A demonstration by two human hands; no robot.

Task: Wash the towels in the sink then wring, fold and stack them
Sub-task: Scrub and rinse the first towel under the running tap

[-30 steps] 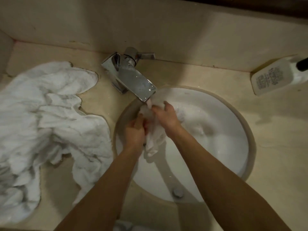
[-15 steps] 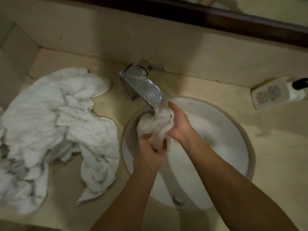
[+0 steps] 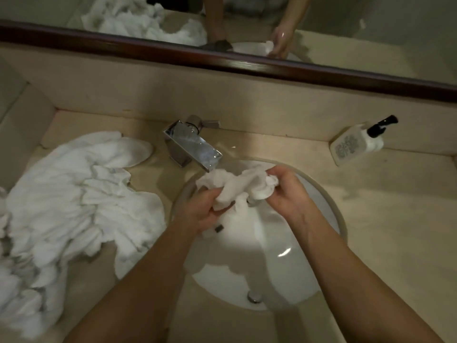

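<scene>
Over the white sink (image 3: 284,246), just below the chrome tap (image 3: 191,144), a bunched white towel (image 3: 237,188) is stretched between both hands: the left hand (image 3: 200,210) has its fingers curled round the towel's lower left end, and the right hand (image 3: 288,188) has its fingers curled over the upper right end. At about nine o'clock from the sink a heap of crumpled white towels (image 3: 74,206) lies spread on the beige bench (image 3: 383,219), one edge reaching the basin rim. At two o'clock a white pump bottle (image 3: 358,143) sits by the back wall, and a dark-framed mirror (image 3: 222,60) runs above.
</scene>
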